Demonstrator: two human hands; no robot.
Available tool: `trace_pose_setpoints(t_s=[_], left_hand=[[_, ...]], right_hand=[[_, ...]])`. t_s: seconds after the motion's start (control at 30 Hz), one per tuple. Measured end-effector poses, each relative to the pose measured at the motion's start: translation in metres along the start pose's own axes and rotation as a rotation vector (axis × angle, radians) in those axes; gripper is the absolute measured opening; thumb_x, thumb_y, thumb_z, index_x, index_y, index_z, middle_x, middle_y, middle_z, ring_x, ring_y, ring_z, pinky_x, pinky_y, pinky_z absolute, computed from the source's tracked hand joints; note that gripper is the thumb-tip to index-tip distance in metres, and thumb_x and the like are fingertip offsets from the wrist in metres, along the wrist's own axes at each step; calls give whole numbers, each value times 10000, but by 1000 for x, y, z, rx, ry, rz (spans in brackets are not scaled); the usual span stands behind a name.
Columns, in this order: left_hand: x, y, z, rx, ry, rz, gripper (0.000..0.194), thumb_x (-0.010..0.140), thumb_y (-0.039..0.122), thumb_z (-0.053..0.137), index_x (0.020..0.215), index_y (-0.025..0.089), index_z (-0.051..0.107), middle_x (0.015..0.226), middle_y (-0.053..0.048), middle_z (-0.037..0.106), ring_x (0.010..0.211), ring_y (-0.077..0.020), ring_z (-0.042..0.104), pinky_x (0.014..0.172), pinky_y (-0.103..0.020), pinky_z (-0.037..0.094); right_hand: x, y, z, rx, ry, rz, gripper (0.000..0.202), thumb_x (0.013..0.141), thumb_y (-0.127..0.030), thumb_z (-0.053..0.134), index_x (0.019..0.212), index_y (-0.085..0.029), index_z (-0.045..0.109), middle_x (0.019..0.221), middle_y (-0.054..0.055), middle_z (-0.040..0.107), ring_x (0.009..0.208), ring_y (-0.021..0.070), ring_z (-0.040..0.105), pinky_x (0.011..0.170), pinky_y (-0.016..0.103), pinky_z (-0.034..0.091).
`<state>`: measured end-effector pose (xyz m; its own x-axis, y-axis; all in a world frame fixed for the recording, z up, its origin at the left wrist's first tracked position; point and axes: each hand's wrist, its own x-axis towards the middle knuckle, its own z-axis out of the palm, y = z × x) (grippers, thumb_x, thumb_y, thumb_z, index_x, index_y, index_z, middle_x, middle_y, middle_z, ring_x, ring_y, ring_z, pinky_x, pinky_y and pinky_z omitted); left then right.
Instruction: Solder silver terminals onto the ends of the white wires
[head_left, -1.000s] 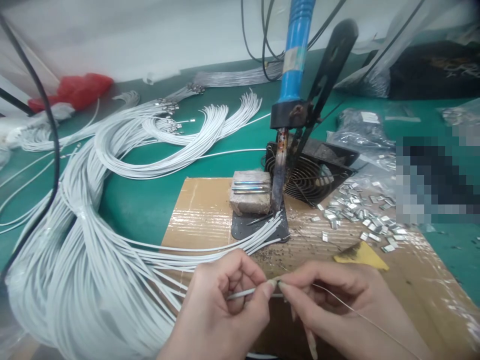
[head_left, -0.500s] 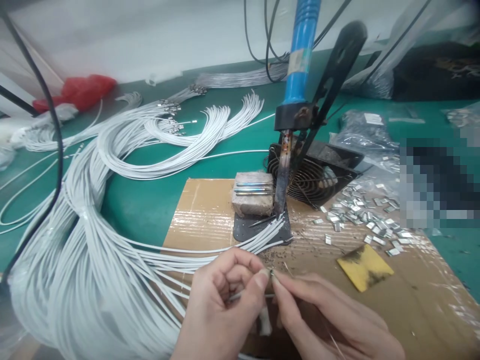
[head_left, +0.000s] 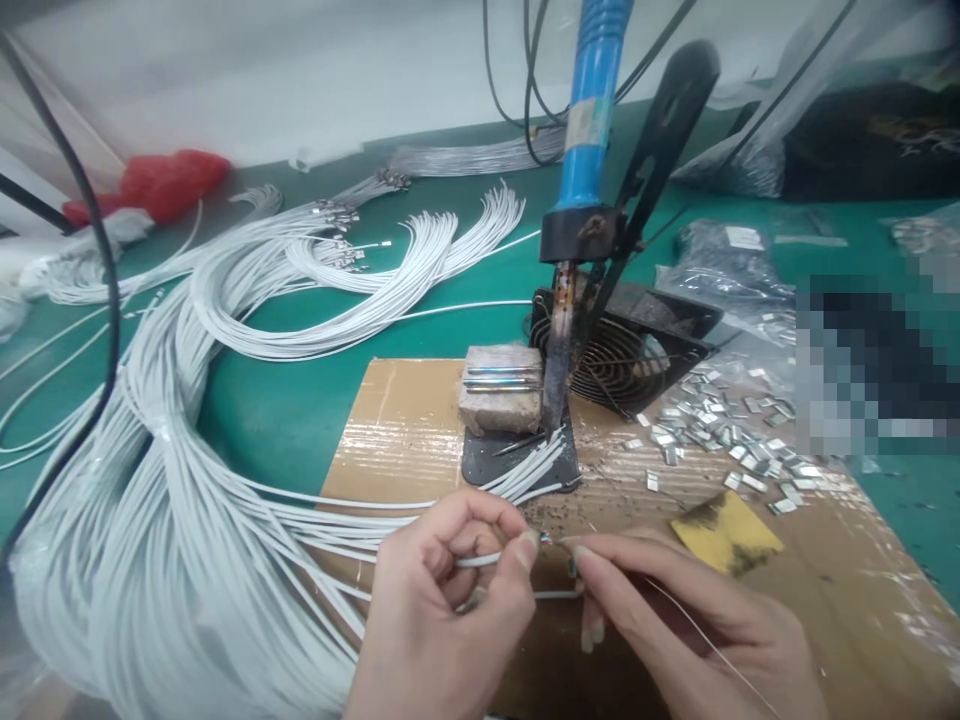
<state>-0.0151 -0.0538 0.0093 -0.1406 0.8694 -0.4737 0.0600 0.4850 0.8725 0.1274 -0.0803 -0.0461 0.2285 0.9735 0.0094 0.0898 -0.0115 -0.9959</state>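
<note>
My left hand point(head_left: 457, 600) pinches a white cable point(head_left: 480, 561) near its end, thumb against the forefinger. Small bare strands or a small part show just past those fingertips. To the right, my right hand point(head_left: 660, 600) has thumb and forefinger pressed together close to the cable end, with a small gap between the hands. A thin wire point(head_left: 694, 625) runs through the right hand and its tip sticks up at the fingers. Behind my hands, other white cable ends point(head_left: 529, 470) lie by the tip of the upright blue-handled soldering iron point(head_left: 592, 170).
Thick bundles of white cables point(head_left: 180, 560) fill the left side. A grey block point(head_left: 501, 405) and black fan point(head_left: 622, 350) stand behind the hands. Small metal connectors point(head_left: 705, 420) and a stained yellow sponge point(head_left: 727, 535) lie on the cardboard point(head_left: 420, 400) at the right.
My right hand has moved slightly right, and its fingertips have parted from the left ones. The white cable in my left hand shows more. The view has shifted slightly.
</note>
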Motion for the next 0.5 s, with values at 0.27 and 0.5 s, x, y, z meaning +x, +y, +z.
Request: trace_pose_setpoints(t_s=[0.27,0.5], left_hand=[[-1,-1,0,54,-32,14,174,738,301,752,703,173,639,531,91,400,518,-75,311,529,-183,343],[0,0,1,62,-21,28,165,726,286,745,681,179,628,522,97,375,504,-70,265,514,-184,336]], right_hand=[[-3,4,7,43,29,46,195,791,-431,841,780,-238,874,533,23,655,484,166,650,443,204,543],[-7,6,11,-22,156,-53,307,760,-526,837,767,-221,861,539,38,664,503,187,671,421,214,545]])
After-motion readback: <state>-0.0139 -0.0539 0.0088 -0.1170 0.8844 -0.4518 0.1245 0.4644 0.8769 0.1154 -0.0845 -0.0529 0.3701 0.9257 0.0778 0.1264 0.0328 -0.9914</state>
